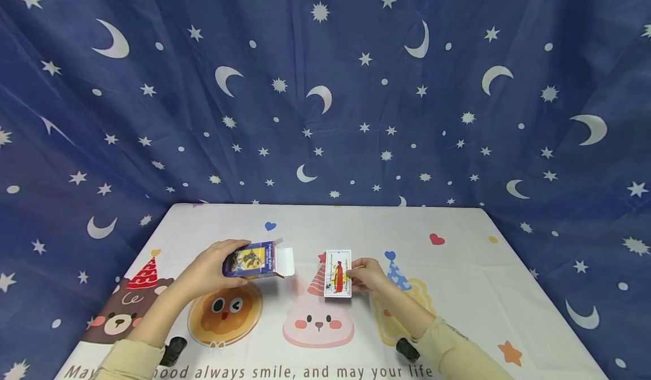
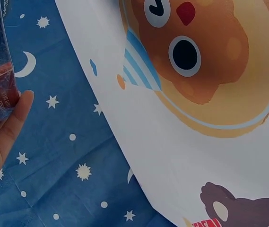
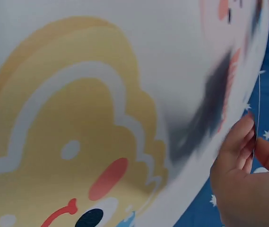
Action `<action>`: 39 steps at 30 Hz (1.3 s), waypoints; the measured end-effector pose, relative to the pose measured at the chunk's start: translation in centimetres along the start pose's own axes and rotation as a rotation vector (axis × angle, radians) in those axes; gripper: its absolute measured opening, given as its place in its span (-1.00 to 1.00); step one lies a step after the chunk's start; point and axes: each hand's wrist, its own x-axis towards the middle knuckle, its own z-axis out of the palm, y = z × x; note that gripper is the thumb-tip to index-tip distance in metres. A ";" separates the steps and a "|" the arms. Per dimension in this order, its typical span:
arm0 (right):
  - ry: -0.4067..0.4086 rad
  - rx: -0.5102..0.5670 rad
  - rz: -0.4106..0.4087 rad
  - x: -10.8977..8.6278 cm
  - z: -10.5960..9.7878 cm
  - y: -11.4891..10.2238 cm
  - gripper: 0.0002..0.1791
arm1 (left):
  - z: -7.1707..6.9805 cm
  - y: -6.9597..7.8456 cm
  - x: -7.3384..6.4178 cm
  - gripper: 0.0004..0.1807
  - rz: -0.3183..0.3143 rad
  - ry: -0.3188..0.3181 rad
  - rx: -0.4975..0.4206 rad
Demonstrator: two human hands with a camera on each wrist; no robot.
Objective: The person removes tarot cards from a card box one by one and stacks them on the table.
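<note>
My left hand [image 1: 212, 270] grips a tarot card box [image 1: 249, 259] from its left end, fingers along the far side and thumb along the near side. The box's white flap [image 1: 285, 262] stands open toward the right. In the left wrist view, the fingers [image 2: 18, 111] and the wrapped end of the box show at the left edge. With its thumb and fingers, my right hand [image 1: 369, 275] pinches the right edge of a tarot card [image 1: 338, 273]. The card's picture, a figure in red, faces up. Seen edge-on in the right wrist view, the card [image 3: 258, 101] is a thin line.
Under both hands is a white tablecloth [image 1: 447, 295] printed with cartoon animals, hearts and lettering. A blue curtain [image 1: 356, 97] with moons and stars rises behind the table. Black wrist devices [image 1: 174, 351] show beside both sleeves.
</note>
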 end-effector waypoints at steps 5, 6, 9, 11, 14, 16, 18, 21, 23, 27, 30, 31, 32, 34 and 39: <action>-0.037 -0.090 -0.004 0.4 0.4 0.5 -0.82 | 0.1 0.1 0.0 -0.17 -0.009 -0.004 -0.008; -0.045 -0.098 -0.007 0.5 0.4 0.6 -0.82 | 0.2 0.1 0.0 -0.17 -0.010 -0.005 -0.010; -0.060 -0.111 -0.014 0.7 0.6 0.8 -0.81 | 0.3 0.2 0.1 -0.17 -0.011 -0.005 -0.018; -0.068 -0.115 -0.003 0.8 0.7 0.9 -0.82 | 0.5 0.1 0.1 -0.17 -0.008 -0.006 -0.021; -0.080 -0.134 0.016 0.9 0.9 1.3 -0.83 | 0.7 0.1 0.1 -0.17 -0.006 -0.011 -0.018; -0.088 -0.148 0.016 0.9 1.0 1.5 -0.83 | 0.8 0.0 0.1 -0.18 -0.008 -0.013 -0.017; -0.092 -0.174 -0.005 0.9 1.1 1.8 -0.83 | 0.8 0.0 0.1 -0.18 -0.009 -0.015 -0.019; -0.083 -0.213 -0.042 1.0 1.0 2.0 -0.81 | 0.9 0.1 0.1 -0.18 -0.007 -0.013 -0.025; -0.079 -0.237 -0.058 1.0 1.0 2.1 -0.80 | 0.9 0.1 0.2 -0.17 -0.005 -0.016 -0.026; -0.081 -0.258 -0.058 1.2 0.9 2.0 -0.79 | 0.8 0.2 0.3 -0.17 -0.012 -0.022 -0.023; -0.079 -0.281 -0.077 1.4 1.0 1.9 -0.78 | 0.7 0.3 0.4 -0.17 -0.013 -0.023 -0.020; -0.076 -0.291 -0.088 1.5 1.0 1.9 -0.78 | 0.6 0.3 0.4 -0.16 -0.011 -0.023 -0.019; -0.074 -0.299 -0.100 1.6 1.1 1.9 -0.78 | 0.6 0.3 0.4 -0.16 -0.006 -0.022 -0.018; -0.069 -0.311 -0.112 1.7 1.2 1.8 -0.78 | 0.5 0.3 0.5 -0.16 0.005 -0.021 -0.016; -0.092 -0.308 -0.101 1.6 1.7 1.6 -0.79 | 0.5 0.1 0.4 -0.17 0.030 -0.013 -0.019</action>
